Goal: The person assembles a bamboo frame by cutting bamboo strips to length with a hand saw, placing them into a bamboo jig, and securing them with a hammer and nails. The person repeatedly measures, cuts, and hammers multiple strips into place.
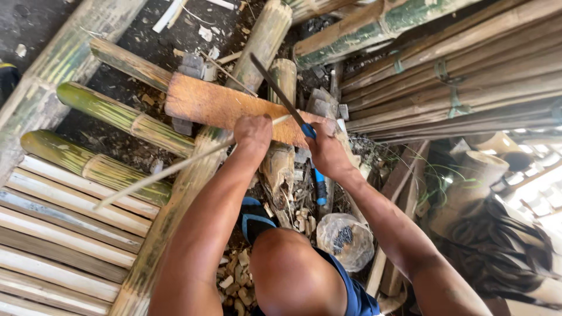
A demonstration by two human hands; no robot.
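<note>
The left hand (253, 133) is closed around a thin bamboo strip (170, 169) lying across the wooden board (205, 102). The right hand (325, 149) clenches the blue-handled blade (280, 93) over it. The strip looks light, springy and splinter-prone, best held near the cut.

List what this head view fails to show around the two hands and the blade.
- Blade: where its edge meets the thin bamboo strip is covered by the left hand.
- Blue handle: mostly wrapped by the right hand.
- Wooden board: its right end is hidden behind both hands.
- Clear plastic bag: dark contents too small to identify.
- Bamboo slats: cut off by the left edge.
</note>
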